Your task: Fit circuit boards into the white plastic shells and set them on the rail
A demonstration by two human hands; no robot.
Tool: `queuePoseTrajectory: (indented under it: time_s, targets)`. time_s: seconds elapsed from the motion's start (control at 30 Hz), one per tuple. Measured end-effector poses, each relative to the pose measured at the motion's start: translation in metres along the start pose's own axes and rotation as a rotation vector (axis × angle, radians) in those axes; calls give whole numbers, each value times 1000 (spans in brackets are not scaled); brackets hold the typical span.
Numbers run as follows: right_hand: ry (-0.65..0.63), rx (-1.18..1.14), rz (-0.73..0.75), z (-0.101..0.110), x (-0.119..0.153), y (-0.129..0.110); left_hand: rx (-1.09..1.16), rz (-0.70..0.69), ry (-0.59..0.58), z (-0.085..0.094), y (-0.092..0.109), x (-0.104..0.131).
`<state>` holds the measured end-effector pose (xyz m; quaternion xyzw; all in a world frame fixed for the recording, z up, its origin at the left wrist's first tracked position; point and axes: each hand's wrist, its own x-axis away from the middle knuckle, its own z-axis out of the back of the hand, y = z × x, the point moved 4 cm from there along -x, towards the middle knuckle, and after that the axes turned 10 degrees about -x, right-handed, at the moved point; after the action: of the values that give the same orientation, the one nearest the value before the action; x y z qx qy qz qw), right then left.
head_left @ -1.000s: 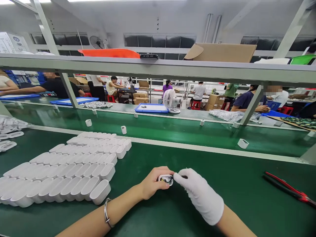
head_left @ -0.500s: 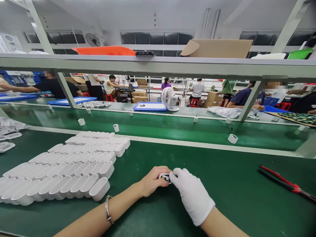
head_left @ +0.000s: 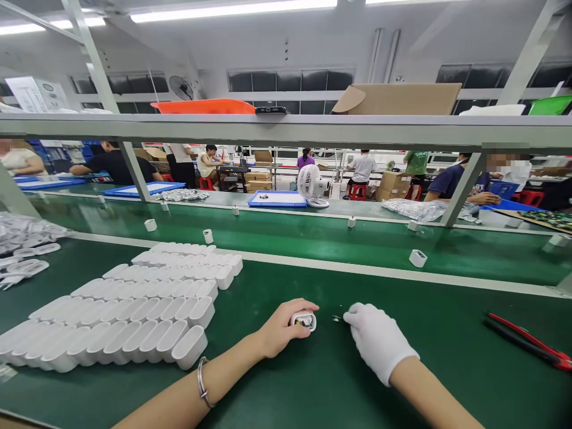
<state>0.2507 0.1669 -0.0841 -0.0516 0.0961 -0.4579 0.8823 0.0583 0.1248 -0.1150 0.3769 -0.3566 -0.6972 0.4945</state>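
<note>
My bare left hand [head_left: 282, 326] grips a small white oval plastic housing [head_left: 309, 322], its open end facing me; yellow and dark parts show inside. To the right, my right hand [head_left: 378, 339] in a white glove is apart from the housing, low over the green surface. Its thumb and fingertips are pinched together; whatever they may hold is too small to make out. Just left of those fingertips lie tiny pale scraps [head_left: 336, 319]. Rows of white oval plastic shells [head_left: 190, 345] stand on the left, beside my left forearm.
Red-and-black pliers [head_left: 529, 341] lie at the right. A conveyor belt [head_left: 286, 235] beyond the pale strip carries several white housings [head_left: 417, 258]. White parts [head_left: 27, 268] are heaped at far left. A shelf [head_left: 286, 123] crosses above; co-workers sit beyond.
My right hand has drawn away from the housing toward the right. My left hand keeps hold of it, its inside now more visible. The view has tilted up slightly.
</note>
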Motion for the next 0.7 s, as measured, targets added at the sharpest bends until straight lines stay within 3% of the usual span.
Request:
queuePoseTrajectory:
  time_s: [0.13,0.2,0.27,0.33,0.4,0.5,0.57,0.63,0.7]
  targets:
    - [181,-236,249,-18,8,-25,185,92,15,-8,-4,2]
    - [219,-340,402,-29,13,-40,295,89,-8,-11,-4,2]
    - [290,-430,445,-33,14,-46,351,56,-28,-12,-2,3]
    - [363,-472,389,-27,10,-40,346,11,-25,-9,-1,2]
    - [337,-394,258,-16,2,-25,342,-6,-8,-6,-1,1]
    - [108,-186,-55,-3,-8,12,361,9,18,-1,-3,-1]
    - [-36,-178,-216,-1,-10,34,359,21,36,0,-5,-2]
    - [-102,-233,-269,-4,-11,44,315,24,59,2,-5,-3]
    - [-86,-258,-248,-7,-13,44,252,29,82,3,-5,-3]
